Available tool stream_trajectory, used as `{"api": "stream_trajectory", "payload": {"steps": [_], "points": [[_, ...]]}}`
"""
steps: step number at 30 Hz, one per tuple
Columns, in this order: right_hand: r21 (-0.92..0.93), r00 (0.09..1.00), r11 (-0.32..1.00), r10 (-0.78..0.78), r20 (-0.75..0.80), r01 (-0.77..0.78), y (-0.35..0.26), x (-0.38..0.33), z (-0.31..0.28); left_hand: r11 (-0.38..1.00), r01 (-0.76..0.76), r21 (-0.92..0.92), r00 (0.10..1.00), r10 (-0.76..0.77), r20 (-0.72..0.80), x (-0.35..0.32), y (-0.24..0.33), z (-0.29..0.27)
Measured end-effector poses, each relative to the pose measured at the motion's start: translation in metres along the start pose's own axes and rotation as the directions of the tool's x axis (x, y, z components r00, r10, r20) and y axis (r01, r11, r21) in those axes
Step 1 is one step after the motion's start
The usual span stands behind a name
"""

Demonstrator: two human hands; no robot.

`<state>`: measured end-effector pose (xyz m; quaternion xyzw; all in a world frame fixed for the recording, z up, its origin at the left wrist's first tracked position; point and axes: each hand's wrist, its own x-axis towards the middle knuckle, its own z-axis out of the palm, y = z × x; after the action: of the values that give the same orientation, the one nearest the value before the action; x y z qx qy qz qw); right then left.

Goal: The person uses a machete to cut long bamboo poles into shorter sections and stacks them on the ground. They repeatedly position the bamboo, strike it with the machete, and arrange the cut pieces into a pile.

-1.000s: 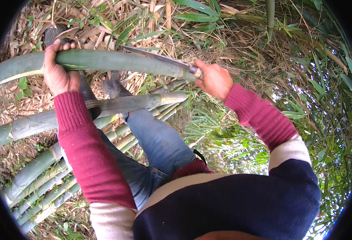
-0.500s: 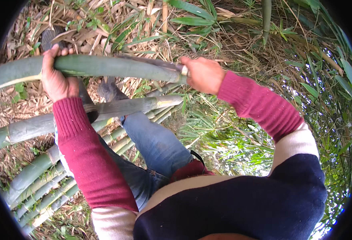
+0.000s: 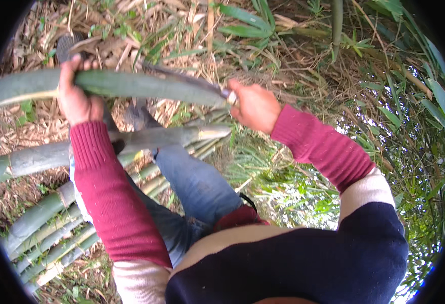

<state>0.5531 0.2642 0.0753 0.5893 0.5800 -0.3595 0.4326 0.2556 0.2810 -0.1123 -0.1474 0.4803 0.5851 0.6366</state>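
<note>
A long split piece of green bamboo (image 3: 136, 85) lies crosswise in front of me, running past the left rim of the view. My left hand (image 3: 76, 99) is closed around it, with the thumb over the upper face. At its right end, my right hand (image 3: 255, 105) grips the handle of a long dark blade, seemingly a machete (image 3: 184, 78). Most of the handle is hidden in my fist; a pale band shows beside it. The blade points left along the far edge of the bamboo. Blur hides whether it touches there.
Below the held piece lies a thick bamboo pole (image 3: 162, 136) with a cut end. Several more poles (image 3: 40, 218) lie at the lower left, near my jeans-clad leg (image 3: 197, 177). Dry leaves (image 3: 131, 30) cover the ground; green foliage (image 3: 410, 152) stands at the right.
My right hand has come slightly nearer to me, and the blade slants more across the bamboo's far edge. My left hand and the bamboo have shifted slightly right.
</note>
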Motion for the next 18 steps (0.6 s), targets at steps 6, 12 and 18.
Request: {"api": "stream_trajectory", "payload": {"steps": [6,12,18], "points": [[-0.202,0.999,0.979,-0.005,0.05,0.015,0.023,0.009,0.031,0.999,0.007,-0.035,1.0,-0.007,0.005,-0.004,-0.003,-0.014],[-0.101,0.989,0.992,0.081,0.122,-0.069,0.031,0.0,0.025,1.0,-0.022,0.004,1.0,0.022,0.002,-0.001,-0.002,-0.007],[-0.061,0.997,0.996,0.071,0.029,-0.07,0.027,-0.002,0.026,1.0,-0.01,0.0,1.0,0.01,-0.013,-0.005,0.001,-0.005]]}}
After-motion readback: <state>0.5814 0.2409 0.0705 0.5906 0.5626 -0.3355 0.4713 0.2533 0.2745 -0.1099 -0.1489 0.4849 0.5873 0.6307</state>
